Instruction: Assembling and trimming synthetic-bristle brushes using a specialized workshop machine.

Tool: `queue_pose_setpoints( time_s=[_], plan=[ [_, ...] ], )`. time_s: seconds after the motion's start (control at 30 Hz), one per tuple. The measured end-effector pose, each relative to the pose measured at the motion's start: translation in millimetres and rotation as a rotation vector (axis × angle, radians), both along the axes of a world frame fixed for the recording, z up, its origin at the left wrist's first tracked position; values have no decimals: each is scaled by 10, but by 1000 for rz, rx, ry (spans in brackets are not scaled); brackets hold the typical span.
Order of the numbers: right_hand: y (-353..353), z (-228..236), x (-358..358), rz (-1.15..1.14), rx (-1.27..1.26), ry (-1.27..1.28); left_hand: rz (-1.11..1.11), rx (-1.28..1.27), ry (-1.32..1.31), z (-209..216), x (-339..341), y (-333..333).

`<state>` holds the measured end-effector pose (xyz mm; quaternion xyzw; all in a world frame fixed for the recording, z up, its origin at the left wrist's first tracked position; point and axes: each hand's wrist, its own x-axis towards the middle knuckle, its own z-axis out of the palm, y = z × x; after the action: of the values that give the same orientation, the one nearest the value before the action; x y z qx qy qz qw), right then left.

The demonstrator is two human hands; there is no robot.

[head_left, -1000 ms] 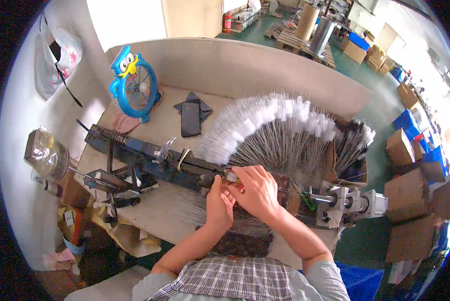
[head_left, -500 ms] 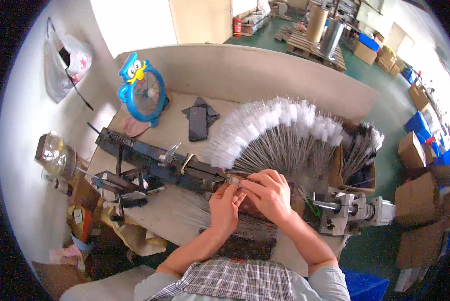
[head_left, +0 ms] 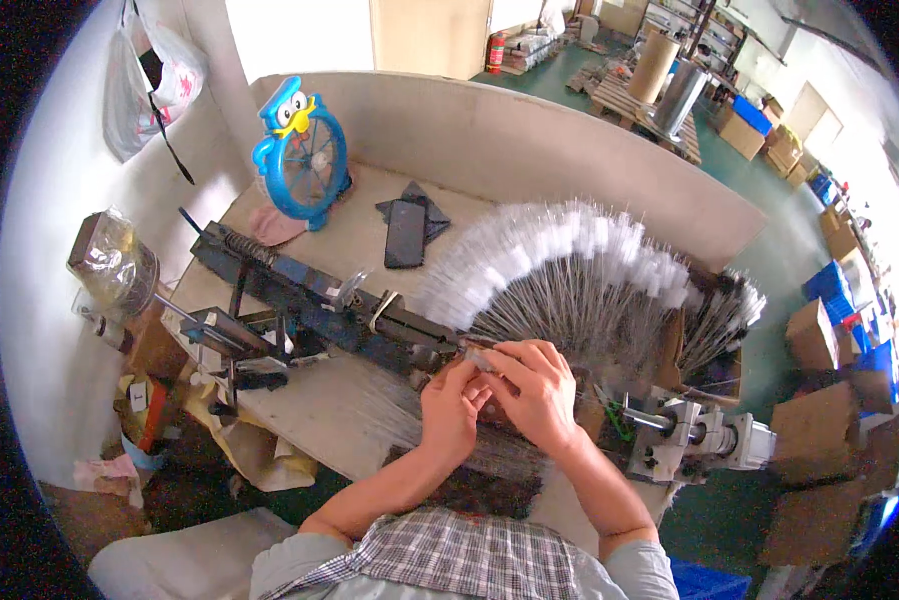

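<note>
My left hand (head_left: 450,410) and my right hand (head_left: 536,392) meet at the right end of a long dark metal fixture (head_left: 314,303). Their fingertips are pinched together around a small whitish piece (head_left: 482,360), too small and covered to name. Just beyond my hands spreads a wide fan of wire-stemmed brushes (head_left: 579,238), white tips outward and grey stems toward me. Thin loose wires (head_left: 377,400) lie on the table beside my left hand. Under my wrists is a dark pile of wires (head_left: 479,470), partly hidden by my arms.
A motorized shaft unit (head_left: 704,438) stands at the table's right edge, near a carton of more brushes (head_left: 714,340). Farther back are a black phone (head_left: 405,235) and a blue cartoon-duck fan (head_left: 307,165). A raised panel (head_left: 529,125) borders the far side. A plastic-wrapped motor (head_left: 117,265) is at left.
The view has shifted slightly, so the surroundings sit differently. Both hands stay pinched at the fixture's end, with only small finger movement; the whitish piece shows a little more.
</note>
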<state>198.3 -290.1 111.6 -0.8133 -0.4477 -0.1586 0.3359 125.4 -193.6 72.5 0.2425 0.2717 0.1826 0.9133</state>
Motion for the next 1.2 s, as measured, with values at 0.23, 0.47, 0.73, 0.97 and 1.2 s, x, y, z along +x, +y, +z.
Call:
queue_pose_setpoints(
  time_s=[0.23,0.47,0.73,0.97,1.2],
  plan=[
    [14,-11,-101,-102,46,-16,-30,-60,-85,-31,-15,36],
    [-4,-14,-83,-79,8,-32,14,-70,-102,-75,-13,12],
    [45,-17,-51,-135,41,-60,12,6,-78,-57,48,-10],
    [-163,69,-35,-179,-23,-32,17,65,-38,-27,17,10],
    [-301,-21,-101,-115,-54,37,-85,-11,-104,15,-53,16]
  ],
)
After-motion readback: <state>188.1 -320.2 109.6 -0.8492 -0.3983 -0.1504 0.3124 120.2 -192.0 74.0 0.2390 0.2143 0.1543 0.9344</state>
